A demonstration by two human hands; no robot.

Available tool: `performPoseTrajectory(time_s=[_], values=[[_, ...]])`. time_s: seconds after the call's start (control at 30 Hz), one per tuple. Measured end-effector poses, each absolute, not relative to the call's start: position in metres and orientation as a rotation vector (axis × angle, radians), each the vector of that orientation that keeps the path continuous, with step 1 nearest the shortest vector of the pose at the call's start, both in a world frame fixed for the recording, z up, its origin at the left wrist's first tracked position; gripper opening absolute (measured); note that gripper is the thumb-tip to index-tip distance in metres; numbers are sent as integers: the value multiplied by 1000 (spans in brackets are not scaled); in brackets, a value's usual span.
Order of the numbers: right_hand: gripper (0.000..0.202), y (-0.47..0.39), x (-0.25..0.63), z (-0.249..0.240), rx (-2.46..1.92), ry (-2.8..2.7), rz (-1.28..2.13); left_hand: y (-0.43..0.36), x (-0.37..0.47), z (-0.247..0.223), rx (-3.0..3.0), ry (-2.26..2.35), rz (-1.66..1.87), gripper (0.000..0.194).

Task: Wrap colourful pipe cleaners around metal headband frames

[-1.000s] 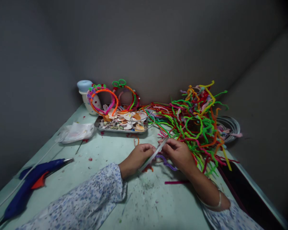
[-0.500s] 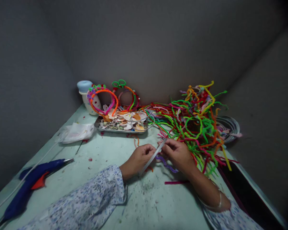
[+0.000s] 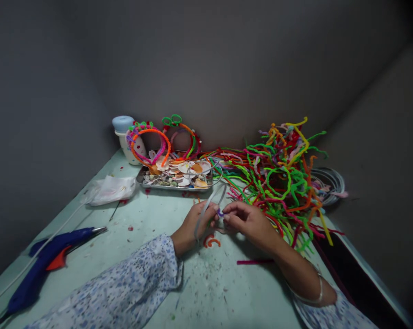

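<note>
My left hand (image 3: 196,225) is closed around a thin pale grey headband (image 3: 206,205), whose strip curves up past the thumb. Between both hands shows a short bit of purple pipe cleaner (image 3: 220,213), lying against my left fingertips. Thumb and forefinger of my right hand (image 3: 249,221) pinch its right side. The rest of the purple piece is hidden by the fingers. Just below the hands lie small curled orange pipe cleaner pieces (image 3: 212,241) on the table. A magenta pipe cleaner (image 3: 254,262) lies under my right forearm.
A metal tray (image 3: 174,188) of shells stands at the back, with pipe-cleaner-covered headbands (image 3: 167,137) behind. A tangled pile of pipe cleaners (image 3: 278,178) fills the right back. At left are a blue glue gun (image 3: 38,269), a plastic bag (image 3: 112,189) and a lidded container (image 3: 131,146).
The headband has turned and shifted from between both hands into my left hand. The purple pipe cleaner, earlier hanging beneath my right hand, is now up between the fingertips.
</note>
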State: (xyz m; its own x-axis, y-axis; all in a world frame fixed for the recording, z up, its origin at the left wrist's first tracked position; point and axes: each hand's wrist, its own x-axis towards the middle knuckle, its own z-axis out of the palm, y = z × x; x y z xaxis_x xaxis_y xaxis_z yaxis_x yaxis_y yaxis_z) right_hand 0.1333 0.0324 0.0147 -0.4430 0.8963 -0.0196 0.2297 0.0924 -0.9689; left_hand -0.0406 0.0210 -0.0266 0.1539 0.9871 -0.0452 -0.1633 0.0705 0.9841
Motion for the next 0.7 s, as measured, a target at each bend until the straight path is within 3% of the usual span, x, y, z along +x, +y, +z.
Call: performPoseTrajectory(time_s=[0.7], values=[[15, 40, 142, 14, -1243, -1869, 861, 18, -39, -23, 992, 949, 1099, 34]])
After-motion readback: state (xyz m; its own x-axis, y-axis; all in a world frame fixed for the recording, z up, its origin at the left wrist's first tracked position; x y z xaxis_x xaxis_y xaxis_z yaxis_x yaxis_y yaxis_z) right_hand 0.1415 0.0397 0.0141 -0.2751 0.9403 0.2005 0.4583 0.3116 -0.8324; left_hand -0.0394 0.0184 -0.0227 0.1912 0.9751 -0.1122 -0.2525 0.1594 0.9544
